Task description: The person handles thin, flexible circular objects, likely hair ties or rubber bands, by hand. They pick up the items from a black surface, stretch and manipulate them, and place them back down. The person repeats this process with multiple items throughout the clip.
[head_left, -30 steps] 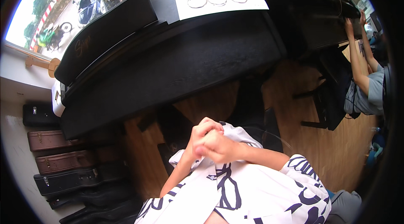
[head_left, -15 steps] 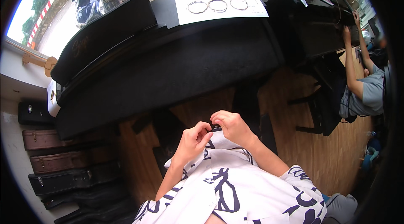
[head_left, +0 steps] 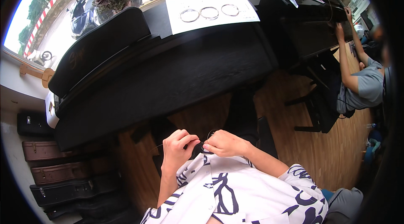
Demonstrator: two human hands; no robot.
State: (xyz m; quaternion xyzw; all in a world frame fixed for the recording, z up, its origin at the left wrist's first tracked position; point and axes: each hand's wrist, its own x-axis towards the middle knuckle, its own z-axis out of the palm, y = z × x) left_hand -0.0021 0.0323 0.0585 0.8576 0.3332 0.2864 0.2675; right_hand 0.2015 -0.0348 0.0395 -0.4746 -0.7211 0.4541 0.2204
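Close in front of my shirt, my left hand and my right hand work side by side, a small gap between their fingertips. Both are closed in a pinch on a thin wire-like string. Part of it curves in a loop above my right fingers, and a faint end sticks out left of my left hand. The rest is hidden by the fingers or too fine to follow. Beyond them, three coiled rings of thin metal wire, the left ring among them, lie in a row on a white sheet.
A long black table stands before me, a raised black panel along its far left edge. Instrument cases are stacked on the left. At right, a person in a grey shirt reaches to another dark table beside a black chair.
Both hands have come lower and nearer my body, the left moving slightly leftward. The string's loop and loose end now show. The view has shifted a little.
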